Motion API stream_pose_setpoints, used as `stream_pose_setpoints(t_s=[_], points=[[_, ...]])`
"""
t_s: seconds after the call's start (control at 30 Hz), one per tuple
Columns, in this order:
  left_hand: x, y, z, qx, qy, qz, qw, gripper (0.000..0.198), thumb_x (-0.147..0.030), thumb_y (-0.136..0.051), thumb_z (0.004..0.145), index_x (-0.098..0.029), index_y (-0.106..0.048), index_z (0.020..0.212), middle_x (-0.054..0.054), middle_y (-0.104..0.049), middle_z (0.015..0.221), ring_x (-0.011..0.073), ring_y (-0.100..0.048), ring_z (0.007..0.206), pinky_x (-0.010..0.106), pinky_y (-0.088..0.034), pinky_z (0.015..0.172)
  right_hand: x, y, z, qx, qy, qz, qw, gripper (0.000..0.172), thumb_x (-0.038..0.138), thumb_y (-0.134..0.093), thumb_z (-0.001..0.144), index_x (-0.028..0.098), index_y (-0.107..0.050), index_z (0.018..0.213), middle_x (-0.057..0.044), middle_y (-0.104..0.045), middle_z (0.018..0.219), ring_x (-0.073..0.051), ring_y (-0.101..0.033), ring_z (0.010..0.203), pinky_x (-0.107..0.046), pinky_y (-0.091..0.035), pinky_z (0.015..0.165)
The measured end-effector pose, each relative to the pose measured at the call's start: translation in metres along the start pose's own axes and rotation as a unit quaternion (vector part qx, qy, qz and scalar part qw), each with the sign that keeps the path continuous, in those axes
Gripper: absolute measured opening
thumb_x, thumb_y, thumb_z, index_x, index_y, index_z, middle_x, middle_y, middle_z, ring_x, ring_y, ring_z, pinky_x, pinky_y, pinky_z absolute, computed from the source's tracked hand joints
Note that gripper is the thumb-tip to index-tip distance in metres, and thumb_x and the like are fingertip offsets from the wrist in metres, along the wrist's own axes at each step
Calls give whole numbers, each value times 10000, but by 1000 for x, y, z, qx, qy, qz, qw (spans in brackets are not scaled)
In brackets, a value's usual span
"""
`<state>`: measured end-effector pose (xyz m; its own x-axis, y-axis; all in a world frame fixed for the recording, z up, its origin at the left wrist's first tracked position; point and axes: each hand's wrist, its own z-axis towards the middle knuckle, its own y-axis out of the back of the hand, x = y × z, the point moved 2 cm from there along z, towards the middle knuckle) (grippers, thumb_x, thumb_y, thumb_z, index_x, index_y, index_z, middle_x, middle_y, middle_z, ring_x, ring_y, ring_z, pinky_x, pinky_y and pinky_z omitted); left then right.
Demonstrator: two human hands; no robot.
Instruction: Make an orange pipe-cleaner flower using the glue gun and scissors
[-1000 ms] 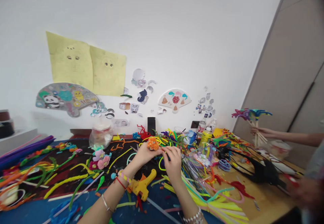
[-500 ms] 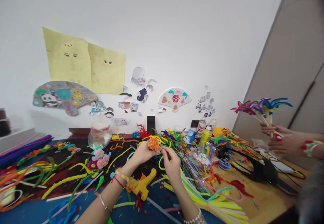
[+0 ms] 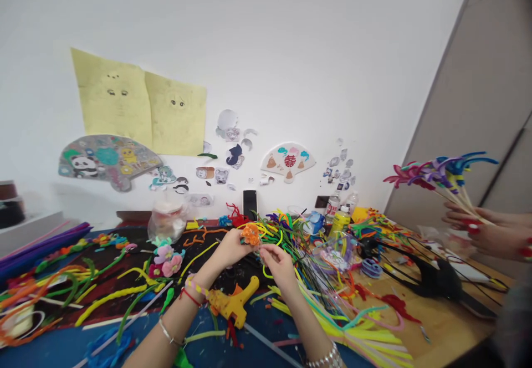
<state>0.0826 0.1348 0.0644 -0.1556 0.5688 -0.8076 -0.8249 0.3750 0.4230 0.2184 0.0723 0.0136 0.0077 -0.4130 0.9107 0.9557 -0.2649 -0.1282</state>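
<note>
My left hand (image 3: 229,249) is closed around a small orange fuzzy flower (image 3: 250,234), apparently made of pipe cleaners, above the middle of the table. Just to the right, the thumb and fingers of my right hand (image 3: 279,269) are pinched together close below the flower; what lies between them is too small to make out. Under my wrists rests a yellow hot glue gun (image 3: 236,302) with a clear glue stick (image 3: 272,346) behind it. Left of my left hand stand pink and purple fuzzy flowers (image 3: 169,261).
Bundled pipe cleaners (image 3: 366,337) spread to my right. Loose pipe cleaners (image 3: 110,304) cover the left side. A phone (image 3: 250,204) leans on the wall near a yellow bottle (image 3: 341,222). At right, another person's hands (image 3: 490,229) hold colourful pipe-cleaner flowers (image 3: 444,173) above a black strap-like object (image 3: 436,282).
My hands stay at the flower, which has turned slightly to show more of its front. The other person's hands and flower bunch have shifted right and tilted.
</note>
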Motion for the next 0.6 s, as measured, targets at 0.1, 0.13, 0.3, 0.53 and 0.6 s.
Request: stream_pose_setpoints(t_s=[0.1, 0.13, 0.3, 0.53, 0.6], points=[[-5, -3, -2, 11, -11, 11, 1000, 119, -239, -650, 641, -128, -640, 686, 5, -652, 673, 148, -560, 620, 236, -439, 604, 0, 1, 0, -5, 0, 12, 1000, 181, 332, -678, 674, 160, -638, 711, 19, -586, 563, -103, -510, 507, -216, -411, 490], [-6, -4, -2, 10, -13, 14, 1000, 125, -245, -645, 651, -130, -639, 701, 7, -657, 689, 149, -564, 628, 236, -440, 609, 1, 1, 0, -6, 1, 18, 1000, 169, 325, -665, 683, 163, -620, 704, 30, -561, 545, -94, -488, 486, -210, -395, 477], [-8, -2, -2, -18, -24, 31, 999, 217, -356, -626, 697, -139, -629, 705, 5, -636, 659, 138, -550, 609, 231, -429, 594, 4, 1, -2, 8, -1, 42, 999, 158, 314, -633, 703, 172, -572, 671, 48, -508, 529, -87, -463, 482, -205, -379, 483], [-16, 6, -1, -35, -51, 53, 997, 341, -384, -548, 774, -155, -549, 522, -19, -535, 512, 99, -464, 498, 210, -373, 518, 6, -3, -5, 21, -42, 94, 994, 271, 326, -660, 712, 159, -653, 925, -19, -630, 720, -107, -539, 588, -238, -451, 581], [-21, 6, -4, -41, -55, 57, 996, 346, -395, -562, 766, -157, -539, 516, -26, -508, 495, 94, -435, 480, 209, -356, 498, 9, -2, -5, 3, -48, 153, 987, 224, 318, -677, 700, 164, -655, 860, -37, -642, 772, -127, -570, 655, -257, -475, 633]])
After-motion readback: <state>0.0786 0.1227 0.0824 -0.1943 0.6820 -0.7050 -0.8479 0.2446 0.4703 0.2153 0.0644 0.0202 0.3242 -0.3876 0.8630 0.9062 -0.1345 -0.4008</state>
